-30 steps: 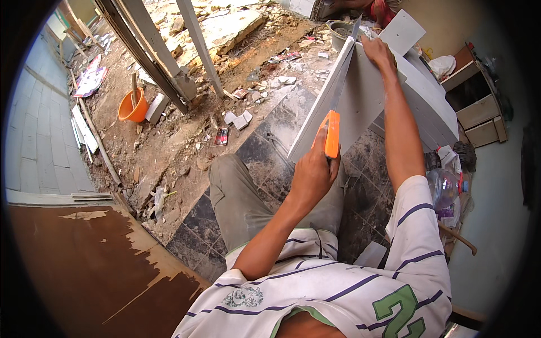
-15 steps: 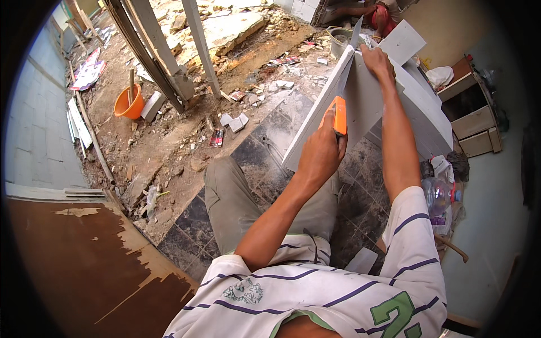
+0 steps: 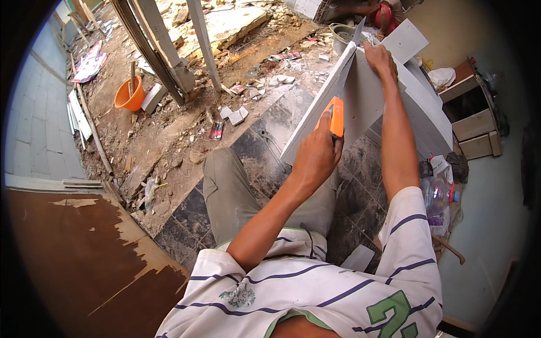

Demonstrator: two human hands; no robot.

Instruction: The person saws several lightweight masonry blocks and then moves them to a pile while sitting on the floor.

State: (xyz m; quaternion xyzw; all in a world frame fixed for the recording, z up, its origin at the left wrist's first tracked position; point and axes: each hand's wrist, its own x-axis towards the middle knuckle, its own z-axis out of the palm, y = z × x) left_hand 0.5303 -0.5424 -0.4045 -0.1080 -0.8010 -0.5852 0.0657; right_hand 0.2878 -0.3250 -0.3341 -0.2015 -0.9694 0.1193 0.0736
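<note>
My left hand (image 3: 316, 151) is closed around the orange handle (image 3: 337, 116) of a handsaw. The saw's metal blade (image 3: 359, 34) slants up and away from me across the edge of a pale grey block (image 3: 363, 93), with its tip sticking out past the far side. On the top far part of this tilted block rests my right hand (image 3: 380, 61), fingers curled over its edge. How deep the blade sits in the block cannot be made out. More large pale blocks (image 3: 424, 104) lie just right of it, and a smaller slab (image 3: 404, 41) sits beyond my right hand.
Dark dusty tiles (image 3: 194, 217) lie under my legs. To the left, rubble-strewn soil holds an orange bucket (image 3: 130, 94) and wooden posts (image 3: 204, 45). A bucket (image 3: 341, 35) and another person (image 3: 386, 17) are at the back. Plastic bottles (image 3: 437, 197) and a wooden cabinet (image 3: 472, 121) stand right.
My left hand has drawn the saw slightly back toward me. My right hand keeps its place on the block, and the whole view has shifted a little.
</note>
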